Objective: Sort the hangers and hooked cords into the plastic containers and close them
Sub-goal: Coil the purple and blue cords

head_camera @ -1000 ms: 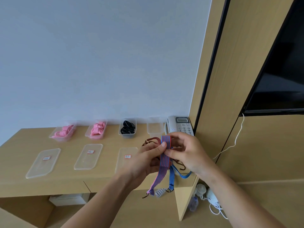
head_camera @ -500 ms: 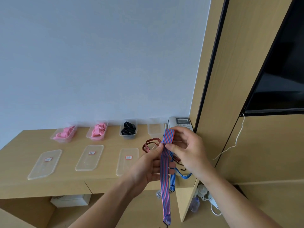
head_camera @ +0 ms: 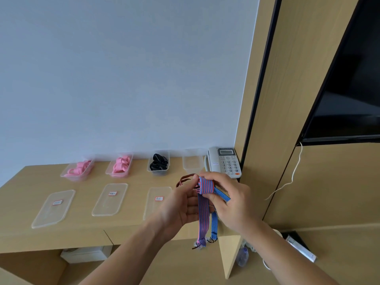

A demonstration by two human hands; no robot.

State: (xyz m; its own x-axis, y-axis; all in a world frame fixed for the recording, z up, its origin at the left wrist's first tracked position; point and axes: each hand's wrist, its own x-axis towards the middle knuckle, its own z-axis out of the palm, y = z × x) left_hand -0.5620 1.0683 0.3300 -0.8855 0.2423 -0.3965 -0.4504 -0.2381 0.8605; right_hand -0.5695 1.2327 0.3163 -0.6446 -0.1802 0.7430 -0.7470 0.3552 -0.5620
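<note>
My right hand (head_camera: 230,200) grips a rolled coil of the red-and-blue striped hooked cord (head_camera: 205,187) above the desk's right end. My left hand (head_camera: 181,208) pinches the same cord just left of the coil, and the cord's tail hangs down to a hook (head_camera: 198,244) below the desk edge. A blue striped cord (head_camera: 214,223) hangs beside it. A brown cord (head_camera: 185,178) lies on the desk behind my hands. Four open clear containers line the back: two with pink hangers (head_camera: 79,169) (head_camera: 121,164), one with black items (head_camera: 158,162), one empty container (head_camera: 193,161).
Three clear lids with red labels (head_camera: 53,207) (head_camera: 110,199) (head_camera: 157,201) lie on the wooden desk (head_camera: 24,235) in front of the containers. A white telephone (head_camera: 225,161) stands at the back right corner. A wooden panel and a dark screen rise on the right.
The striped cord, hanging long half a second ago, is now wound into a coil in my right hand, and its tail is shorter. Both hands stayed above the desk's right end.
</note>
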